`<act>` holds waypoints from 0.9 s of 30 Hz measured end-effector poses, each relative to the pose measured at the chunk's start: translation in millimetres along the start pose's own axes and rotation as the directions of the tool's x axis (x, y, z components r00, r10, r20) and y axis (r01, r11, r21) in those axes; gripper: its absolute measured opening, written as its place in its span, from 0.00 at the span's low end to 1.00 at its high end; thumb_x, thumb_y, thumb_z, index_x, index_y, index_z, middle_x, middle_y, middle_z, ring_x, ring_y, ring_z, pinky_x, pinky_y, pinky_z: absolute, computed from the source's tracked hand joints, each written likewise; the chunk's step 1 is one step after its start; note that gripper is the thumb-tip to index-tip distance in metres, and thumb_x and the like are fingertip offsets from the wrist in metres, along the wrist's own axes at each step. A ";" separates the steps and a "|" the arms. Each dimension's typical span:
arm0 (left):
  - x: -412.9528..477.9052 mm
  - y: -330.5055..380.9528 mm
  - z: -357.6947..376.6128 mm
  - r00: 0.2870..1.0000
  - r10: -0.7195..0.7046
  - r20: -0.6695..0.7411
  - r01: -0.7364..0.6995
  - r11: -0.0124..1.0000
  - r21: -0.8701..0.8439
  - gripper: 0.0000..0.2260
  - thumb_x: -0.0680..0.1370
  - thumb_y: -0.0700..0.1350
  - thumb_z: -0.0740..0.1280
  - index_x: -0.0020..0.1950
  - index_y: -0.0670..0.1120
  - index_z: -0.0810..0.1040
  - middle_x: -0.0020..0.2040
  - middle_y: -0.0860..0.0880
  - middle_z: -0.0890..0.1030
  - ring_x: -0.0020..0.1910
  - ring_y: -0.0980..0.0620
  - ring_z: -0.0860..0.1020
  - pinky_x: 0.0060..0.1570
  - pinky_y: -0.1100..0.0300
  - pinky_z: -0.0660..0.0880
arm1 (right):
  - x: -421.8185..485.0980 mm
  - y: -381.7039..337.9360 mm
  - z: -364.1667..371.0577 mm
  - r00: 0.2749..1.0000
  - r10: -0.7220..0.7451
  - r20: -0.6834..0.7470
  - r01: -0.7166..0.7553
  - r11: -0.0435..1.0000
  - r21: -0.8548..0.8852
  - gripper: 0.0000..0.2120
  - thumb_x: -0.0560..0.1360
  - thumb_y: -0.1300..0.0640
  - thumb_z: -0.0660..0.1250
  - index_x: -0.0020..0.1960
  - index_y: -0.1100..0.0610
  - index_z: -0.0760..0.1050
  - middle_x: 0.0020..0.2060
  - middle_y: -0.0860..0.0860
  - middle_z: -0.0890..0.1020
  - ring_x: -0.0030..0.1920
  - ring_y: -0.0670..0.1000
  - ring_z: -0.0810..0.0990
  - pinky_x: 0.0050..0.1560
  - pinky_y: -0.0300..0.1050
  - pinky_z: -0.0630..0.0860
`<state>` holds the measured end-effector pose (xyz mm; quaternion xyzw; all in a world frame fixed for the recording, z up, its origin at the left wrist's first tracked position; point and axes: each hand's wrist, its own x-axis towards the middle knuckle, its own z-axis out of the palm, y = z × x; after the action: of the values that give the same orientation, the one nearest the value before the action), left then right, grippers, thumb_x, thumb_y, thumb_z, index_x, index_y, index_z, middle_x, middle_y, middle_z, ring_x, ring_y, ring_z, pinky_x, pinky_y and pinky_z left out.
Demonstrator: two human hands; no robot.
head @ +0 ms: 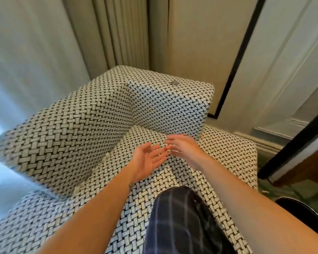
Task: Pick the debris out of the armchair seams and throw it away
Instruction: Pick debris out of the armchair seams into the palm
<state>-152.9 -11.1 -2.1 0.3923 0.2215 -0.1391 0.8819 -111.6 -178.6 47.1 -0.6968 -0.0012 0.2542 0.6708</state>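
Observation:
An armchair (77, 129) in black-and-white basket-weave fabric fills the view. Both hands hover over the seat cushion (226, 154), close to the seam under the armrest block (171, 105). My left hand (148, 159) is palm-up with straight, spread fingers. My right hand (182, 145) reaches toward the seam, its fingertips next to the left hand's fingers. Motion blur hides whether anything small lies between the fingers. Small pale specks (95, 170) dot the seam between the seat and the backrest on the left. A small grey bit (174, 82) sits on top of the armrest.
Pale curtains (44, 43) hang behind the chair at left, and a panelled wall with black trim (235, 66) stands at right. A knee in dark checked fabric (180, 222) rests on the seat. A dark round rim (305, 208) shows on the green carpet at the lower right.

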 end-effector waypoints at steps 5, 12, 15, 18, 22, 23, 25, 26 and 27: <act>-26.4 9.8 -87.6 0.994 0.013 -0.106 -0.038 0.972 -0.234 0.24 0.84 0.51 0.58 0.73 0.35 0.70 0.67 0.33 0.79 0.68 0.35 0.77 0.73 0.41 0.69 | 29.0 -0.4 78.3 0.974 0.047 0.221 -0.009 0.985 -0.171 0.11 0.82 0.62 0.62 0.61 0.54 0.78 0.59 0.52 0.84 0.61 0.51 0.81 0.64 0.49 0.78; -54.5 5.7 -146.3 0.994 0.043 -0.103 -0.087 0.871 -0.483 0.28 0.83 0.54 0.59 0.74 0.33 0.68 0.69 0.32 0.77 0.71 0.33 0.73 0.74 0.39 0.66 | 64.6 5.0 147.3 0.942 0.045 0.332 0.097 0.912 -0.399 0.09 0.82 0.58 0.63 0.57 0.48 0.80 0.62 0.47 0.82 0.66 0.49 0.77 0.70 0.51 0.72; -60.5 -1.4 -159.0 0.994 0.073 -0.079 -0.104 0.837 -0.537 0.31 0.81 0.54 0.61 0.77 0.34 0.65 0.73 0.32 0.73 0.74 0.34 0.70 0.77 0.39 0.63 | 78.9 11.2 166.4 0.914 0.049 0.402 0.200 0.809 -0.552 0.12 0.82 0.55 0.63 0.62 0.47 0.79 0.65 0.44 0.79 0.67 0.46 0.73 0.70 0.49 0.67; -60.7 -5.9 -166.8 0.998 0.067 -0.022 -0.068 0.824 -0.562 0.32 0.83 0.57 0.58 0.78 0.33 0.63 0.75 0.32 0.70 0.76 0.33 0.67 0.79 0.40 0.57 | 93.5 12.1 175.6 0.897 0.044 0.441 0.284 0.707 -0.647 0.14 0.83 0.57 0.61 0.67 0.52 0.77 0.64 0.48 0.78 0.63 0.46 0.73 0.63 0.43 0.66; -57.7 -4.8 -172.4 0.999 0.041 -0.002 -0.035 0.812 -0.582 0.34 0.83 0.59 0.57 0.78 0.32 0.62 0.76 0.31 0.68 0.77 0.33 0.65 0.80 0.41 0.55 | 126.9 25.4 190.4 0.891 0.076 0.447 0.334 0.557 -0.761 0.17 0.82 0.54 0.61 0.69 0.53 0.75 0.67 0.52 0.77 0.66 0.51 0.74 0.66 0.46 0.69; -57.8 -4.8 -175.7 1.000 0.029 -0.002 -0.025 0.815 -0.579 0.35 0.84 0.59 0.56 0.78 0.33 0.62 0.76 0.31 0.68 0.78 0.33 0.65 0.80 0.41 0.55 | 135.3 31.2 194.5 0.893 0.077 0.444 0.362 0.466 -0.807 0.18 0.82 0.52 0.61 0.70 0.52 0.74 0.69 0.52 0.76 0.69 0.53 0.73 0.70 0.50 0.67; -61.9 -3.8 -180.2 1.000 0.013 -0.009 -0.016 0.831 -0.556 0.34 0.84 0.60 0.54 0.78 0.32 0.62 0.76 0.31 0.68 0.78 0.34 0.65 0.80 0.41 0.54 | 144.4 40.9 202.0 0.895 0.060 0.443 0.421 0.222 -0.880 0.22 0.81 0.47 0.60 0.73 0.50 0.72 0.73 0.51 0.71 0.75 0.55 0.66 0.76 0.57 0.58; -64.6 -3.1 -181.4 1.000 0.005 -0.019 -0.015 0.838 -0.545 0.34 0.84 0.60 0.54 0.78 0.32 0.63 0.76 0.31 0.68 0.78 0.34 0.65 0.80 0.41 0.53 | 145.8 43.9 205.3 0.893 0.047 0.448 0.440 0.122 -0.890 0.23 0.81 0.45 0.59 0.74 0.50 0.71 0.75 0.52 0.69 0.76 0.55 0.63 0.76 0.58 0.54; -65.6 -2.7 -182.6 0.999 0.005 -0.033 -0.022 0.839 -0.544 0.34 0.84 0.60 0.54 0.77 0.32 0.64 0.75 0.31 0.69 0.77 0.34 0.65 0.80 0.41 0.54 | 147.7 47.3 208.6 0.890 0.036 0.455 0.453 0.047 -0.890 0.25 0.81 0.43 0.57 0.75 0.51 0.70 0.76 0.52 0.67 0.77 0.55 0.60 0.76 0.60 0.52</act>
<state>-262.0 129.4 -79.4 0.1294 0.2625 -0.0582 0.9544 -73.3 62.2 -43.1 -0.8938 -0.3978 0.2035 0.0377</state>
